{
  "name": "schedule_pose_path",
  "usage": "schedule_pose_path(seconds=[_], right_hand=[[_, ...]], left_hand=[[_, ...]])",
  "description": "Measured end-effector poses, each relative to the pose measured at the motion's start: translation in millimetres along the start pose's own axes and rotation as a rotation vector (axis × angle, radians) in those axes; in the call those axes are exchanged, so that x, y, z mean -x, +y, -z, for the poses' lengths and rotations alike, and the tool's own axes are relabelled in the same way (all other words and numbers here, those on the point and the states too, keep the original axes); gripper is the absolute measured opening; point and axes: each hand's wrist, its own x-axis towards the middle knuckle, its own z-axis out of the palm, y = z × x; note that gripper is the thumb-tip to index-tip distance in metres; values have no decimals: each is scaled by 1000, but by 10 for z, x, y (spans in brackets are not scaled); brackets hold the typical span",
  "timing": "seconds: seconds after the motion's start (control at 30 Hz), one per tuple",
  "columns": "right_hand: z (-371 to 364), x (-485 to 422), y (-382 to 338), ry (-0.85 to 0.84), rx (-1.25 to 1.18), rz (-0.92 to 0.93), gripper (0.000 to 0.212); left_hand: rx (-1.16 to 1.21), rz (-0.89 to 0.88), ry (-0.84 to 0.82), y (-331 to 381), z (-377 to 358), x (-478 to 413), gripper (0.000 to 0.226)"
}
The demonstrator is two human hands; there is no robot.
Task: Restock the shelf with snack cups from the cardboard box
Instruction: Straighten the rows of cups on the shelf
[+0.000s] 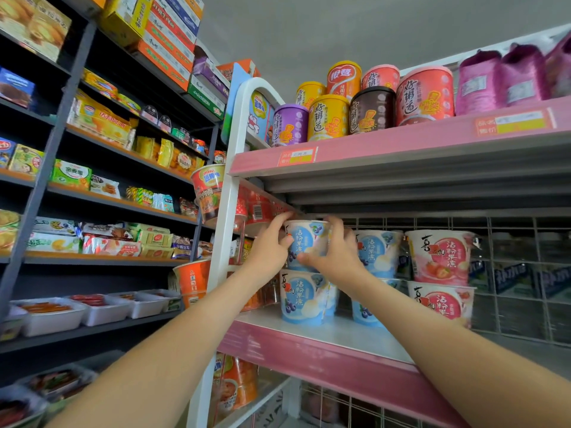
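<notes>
Both hands set a blue snack cup (309, 242) on top of a second blue cup (304, 301) at the left end of the pink shelf (309, 350). The left hand (268, 251) and right hand (336, 257) clasp the upper cup's side wall from opposite sides, fingers curled round it. The cup appears light and thin-walled, so likely to dent; a gentle mid-wall hold suits it. The cardboard box is out of view.
</notes>
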Motion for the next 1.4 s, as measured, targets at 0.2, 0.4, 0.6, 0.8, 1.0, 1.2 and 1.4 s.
schedule_pose_path(seconds=[0.2,0.4,0.6,0.8,1.0,1.2,1.4], right_hand=[[13,-4,-36,-32,40,92,80],[40,25,-47,-69,-21,95,76],[87,90,-87,-86,51,59,90],[148,378,-641,-84,277,316,63],[-705,1757,-1272,-370,14,610,59],[-1803,3594,-1601,-863,-278,483,58],[-2670,5174,-1852,-1279,-382,303,61]], left_hand=[[-166,-171,-16,68,99,-22,35],[-155,-134,99,218,83,-65,25],[-156,-108,94,344,183,121,41],[-186,-83,40,358,820,682,41],[-367,34,38,174,1787,2196,38],[-534,496,90,-332,2476,4442,34],[-707,890,62,-611,2918,6026,48]])
